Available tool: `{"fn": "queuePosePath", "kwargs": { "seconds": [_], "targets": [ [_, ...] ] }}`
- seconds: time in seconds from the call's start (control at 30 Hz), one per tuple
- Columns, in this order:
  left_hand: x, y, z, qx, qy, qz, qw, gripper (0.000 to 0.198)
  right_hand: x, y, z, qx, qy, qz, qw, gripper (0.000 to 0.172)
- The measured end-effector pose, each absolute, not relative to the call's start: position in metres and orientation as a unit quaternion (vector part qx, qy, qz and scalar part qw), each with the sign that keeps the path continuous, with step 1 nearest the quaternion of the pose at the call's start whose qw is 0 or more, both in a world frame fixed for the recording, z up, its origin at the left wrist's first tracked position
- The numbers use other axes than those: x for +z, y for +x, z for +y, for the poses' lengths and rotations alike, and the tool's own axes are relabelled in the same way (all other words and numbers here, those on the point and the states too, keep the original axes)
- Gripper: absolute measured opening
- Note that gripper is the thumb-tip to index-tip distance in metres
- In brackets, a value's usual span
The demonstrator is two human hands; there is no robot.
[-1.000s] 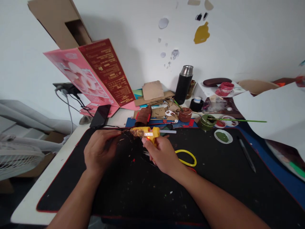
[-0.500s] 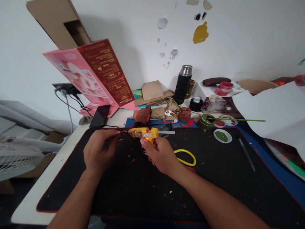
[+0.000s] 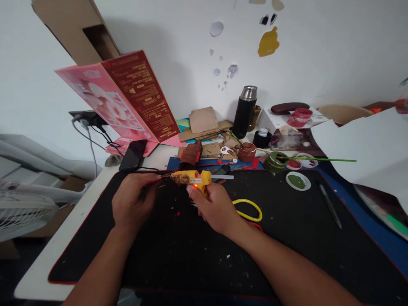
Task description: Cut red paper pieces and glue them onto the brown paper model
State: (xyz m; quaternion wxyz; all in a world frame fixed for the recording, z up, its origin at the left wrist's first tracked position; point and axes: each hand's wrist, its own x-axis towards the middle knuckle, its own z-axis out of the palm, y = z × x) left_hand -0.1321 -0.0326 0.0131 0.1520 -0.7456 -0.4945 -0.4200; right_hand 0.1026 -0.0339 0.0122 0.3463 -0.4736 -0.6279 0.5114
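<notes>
My right hand is wrapped round the handle of a yellow hot glue gun with a lit orange light. A clear glue stick juts from its back end, and the nozzle points left. My left hand is closed in a pinch near the nozzle, on a thin dark piece too small to make out. Just behind the gun stands a brown, rounded object with red edges. Scissors with yellow handles lie beside my right wrist, partly hidden by it.
A black mat covers much of the white table. Behind it are cardboard scraps, a black flask, a brown paint jar and a green paint jar. A phone leans at left; a pen lies right.
Both hands and the glue gun hold nearly the same position. Only a very slight shift of the whole view shows.
</notes>
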Motion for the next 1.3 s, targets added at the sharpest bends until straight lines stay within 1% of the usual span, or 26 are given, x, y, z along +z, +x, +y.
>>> {"fn": "queuePosePath", "kwargs": {
  "seconds": [0.53, 0.77, 1.3],
  "targets": [
    [0.0138, -0.1323, -0.0321, -0.415, -0.754, -0.484, 0.157, 0.013, 0.0138, 0.1034, -0.0323, 0.504, -0.473, -0.634, 0.347, 0.048],
    [0.0152, -0.1318, -0.0331, -0.417, -0.76, -0.473, 0.159, 0.017, 0.0138, 0.1025, -0.0339, 0.512, -0.479, -0.625, 0.343, 0.047],
    [0.0142, -0.1324, -0.0329, -0.42, -0.752, -0.483, 0.158, 0.016, 0.0154, 0.103, -0.0335, 0.496, -0.482, -0.638, 0.339, 0.048]
  ]
}}
